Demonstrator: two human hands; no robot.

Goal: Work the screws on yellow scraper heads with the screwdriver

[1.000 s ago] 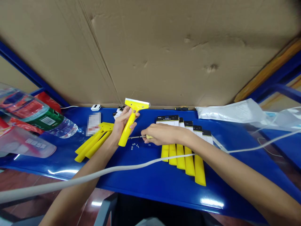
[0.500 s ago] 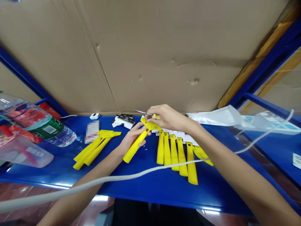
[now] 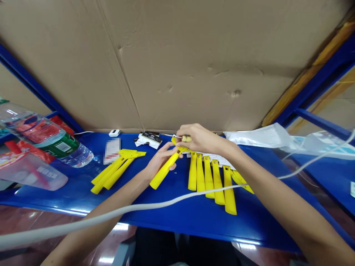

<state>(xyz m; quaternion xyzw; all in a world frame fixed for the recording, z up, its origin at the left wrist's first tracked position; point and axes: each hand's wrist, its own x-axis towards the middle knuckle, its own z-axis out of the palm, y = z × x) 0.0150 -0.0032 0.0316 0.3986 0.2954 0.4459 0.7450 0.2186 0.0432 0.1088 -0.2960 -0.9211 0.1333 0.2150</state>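
My left hand [image 3: 158, 161] grips a yellow plastic handle [image 3: 163, 173], its round end tilted down toward me. At the handle's upper end, my right hand [image 3: 197, 137] is closed on a screwdriver [image 3: 186, 139] with a yellowish grip. The screwdriver's thin metal shaft points left, above the handle's head, which is partly hidden by my fingers. A row of several yellow handles [image 3: 208, 179] lies just right of the held one. Another small pile of yellow handles [image 3: 115, 173] is left of my left hand. A tiny screw [image 3: 175, 173] lies on the table below my hands.
The blue table [image 3: 172, 218] backs onto a cardboard wall [image 3: 177, 66]. A white cable [image 3: 155, 206] crosses in front of my forearms. At left are a water bottle [image 3: 62, 146] and a plastic cup [image 3: 41, 173]. Black-and-white cards [image 3: 149, 140] and a white plastic bag [image 3: 255, 137] lie along the back.
My right hand with the screwdriver has come slightly lower against the yellow handle, covering more of its head. The view has shifted a little. Both hands keep their hold.
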